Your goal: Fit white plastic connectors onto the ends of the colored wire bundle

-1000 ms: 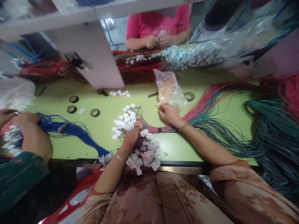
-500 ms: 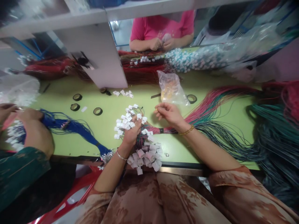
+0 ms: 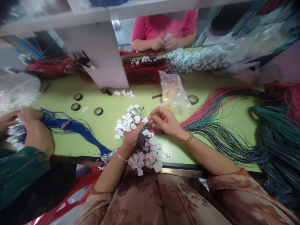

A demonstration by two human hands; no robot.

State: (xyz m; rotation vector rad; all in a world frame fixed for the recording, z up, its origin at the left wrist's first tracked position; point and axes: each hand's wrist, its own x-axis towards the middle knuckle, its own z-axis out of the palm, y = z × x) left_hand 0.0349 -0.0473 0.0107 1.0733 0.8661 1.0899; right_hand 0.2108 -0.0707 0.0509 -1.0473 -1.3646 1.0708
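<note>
Right hand (image 3: 167,122) has moved from the plastic bag (image 3: 174,90) in to the white connectors (image 3: 127,123) at the left hand (image 3: 133,135).
Left to right: co-worker's hand (image 3: 31,117) on blue wires (image 3: 79,132), table (image 3: 185,151) left end; tape rolls (image 3: 95,112) between there and the centre; left hand near front edge, fingers clamped on white connectors, thumb against one; larger white connectors (image 3: 147,157) beside its wrist, overhanging front edge; right hand just beside, thumb and forefinger close together at a connector, can't tell if they pinch anything; yellow pieces (image 3: 168,107) behind it, by the bag's near side; pink wires (image 3: 201,107) and dark wires (image 3: 220,136) run from the hands to the table's right end.
</note>
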